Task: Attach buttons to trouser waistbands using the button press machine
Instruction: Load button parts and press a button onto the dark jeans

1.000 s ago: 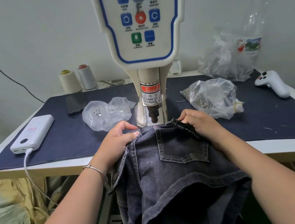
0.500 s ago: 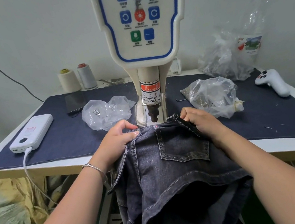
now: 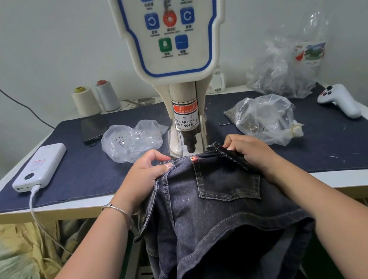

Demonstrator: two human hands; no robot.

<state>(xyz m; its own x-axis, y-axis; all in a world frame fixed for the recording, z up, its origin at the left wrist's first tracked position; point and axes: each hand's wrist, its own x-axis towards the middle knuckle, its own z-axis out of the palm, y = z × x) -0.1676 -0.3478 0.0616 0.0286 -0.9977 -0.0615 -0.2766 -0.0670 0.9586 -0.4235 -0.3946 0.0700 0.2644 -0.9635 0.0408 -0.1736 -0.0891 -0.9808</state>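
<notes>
L hand (image 3: 146, 175) & R hand (image 3: 249, 151) pinch dark denim waistband (image 3: 204, 160) under press machine (image 3: 187, 124).

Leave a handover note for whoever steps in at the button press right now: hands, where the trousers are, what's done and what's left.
Left hand pinches the waistband edge of the dark grey denim trousers. Right hand grips the waistband on the other side.
The waistband lies just in front of the cream button press machine, below its dark punch, with a red light dot on the top edge of the denim.
Done: waistband held taut at the press. No button visible on it here.
Left: press the button, pull the trousers clear.
Clear plastic bags of small metal parts sit on either side.
</notes>
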